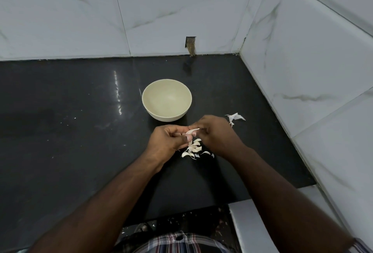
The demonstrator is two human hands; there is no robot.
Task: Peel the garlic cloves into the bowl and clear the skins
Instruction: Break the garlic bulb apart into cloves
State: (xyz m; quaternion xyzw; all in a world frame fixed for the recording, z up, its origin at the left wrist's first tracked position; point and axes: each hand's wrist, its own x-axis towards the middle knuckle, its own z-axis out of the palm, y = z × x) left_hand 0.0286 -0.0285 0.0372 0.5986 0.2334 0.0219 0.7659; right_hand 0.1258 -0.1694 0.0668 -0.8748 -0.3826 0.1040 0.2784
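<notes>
A cream bowl stands on the black counter with nothing visible inside it. Just in front of it, my left hand and my right hand meet above the counter and together pinch one pale garlic clove between their fingertips. Below the hands lies a small heap of garlic cloves with bits of skin. A loose piece of white garlic skin lies to the right of my right hand.
The black counter runs left and ends at white marble-tiled walls behind and on the right. A small hole in the back wall sits above the counter. The counter's front edge lies near my body, with a white ledge at lower right.
</notes>
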